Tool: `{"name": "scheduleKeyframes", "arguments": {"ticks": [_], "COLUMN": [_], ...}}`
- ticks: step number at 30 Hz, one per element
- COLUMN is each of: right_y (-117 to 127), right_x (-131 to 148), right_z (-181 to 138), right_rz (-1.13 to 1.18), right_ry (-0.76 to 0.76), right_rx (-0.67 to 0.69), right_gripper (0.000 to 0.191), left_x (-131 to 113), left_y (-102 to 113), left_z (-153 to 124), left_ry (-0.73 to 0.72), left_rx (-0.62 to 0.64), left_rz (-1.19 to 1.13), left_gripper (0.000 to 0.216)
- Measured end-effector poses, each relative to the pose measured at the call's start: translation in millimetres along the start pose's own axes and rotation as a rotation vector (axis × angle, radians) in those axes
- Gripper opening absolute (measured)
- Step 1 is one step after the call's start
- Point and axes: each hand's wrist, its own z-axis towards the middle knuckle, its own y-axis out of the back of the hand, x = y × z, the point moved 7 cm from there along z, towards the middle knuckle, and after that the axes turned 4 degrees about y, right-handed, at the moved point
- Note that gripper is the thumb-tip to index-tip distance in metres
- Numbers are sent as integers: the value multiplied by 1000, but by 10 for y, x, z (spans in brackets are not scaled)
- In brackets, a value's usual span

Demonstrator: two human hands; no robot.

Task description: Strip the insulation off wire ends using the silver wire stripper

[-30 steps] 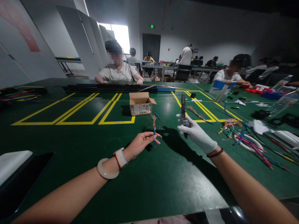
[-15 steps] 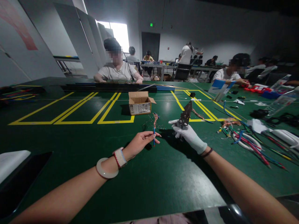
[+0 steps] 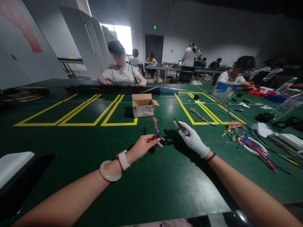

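Observation:
My bare left hand point(image 3: 143, 146) pinches a short blue wire point(image 3: 157, 145) between thumb and fingers. Loose copper strands point(image 3: 155, 123) fan out from the wire's far end. In its white glove, my right hand point(image 3: 193, 138) is closed around dark wire strippers point(image 3: 180, 126), seen nearly edge-on, tip pointing away to the left. The tool and the wire are apart. A small blue piece of insulation point(image 3: 160, 118) lies just beyond the strands, among thin copper bits on the green table point(image 3: 132, 195).
An open cardboard box point(image 3: 144, 111) stands ahead. Frayed copper wire point(image 3: 197, 114) lies right of it, and a pile of coloured cables point(image 3: 253, 145) farther right. Yellow tape point(image 3: 118, 124) marks the table. A dark tablet-like slab point(image 3: 26, 186) is at left; a co-worker point(image 3: 120, 72) sits opposite.
My right hand has tipped the strippers down from upright to nearly flat. The blue insulation piece now lies apart from the copper strands. My left hand keeps its pinch on the wire.

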Motion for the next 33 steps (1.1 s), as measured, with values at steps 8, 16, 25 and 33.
{"name": "scheduleKeyframes", "arguments": {"ticks": [8, 16, 25, 33], "right_y": [77, 132, 148, 90], "right_x": [233, 172, 113, 190], "right_z": [-10, 11, 8, 22], "right_rz": [-629, -831, -862, -873], "right_ry": [165, -2, -127, -104], "right_rx": [-21, 17, 50, 73], "right_gripper": [58, 56, 66, 68], "left_x": [30, -9, -24, -8], "left_y": [12, 35, 22, 5], "left_z": [7, -2, -19, -20], "left_ry": [10, -12, 13, 19], "left_rx": [-13, -45, -56, -50], "left_rz": [26, 43, 34, 65], "left_gripper": [29, 31, 26, 26]}}
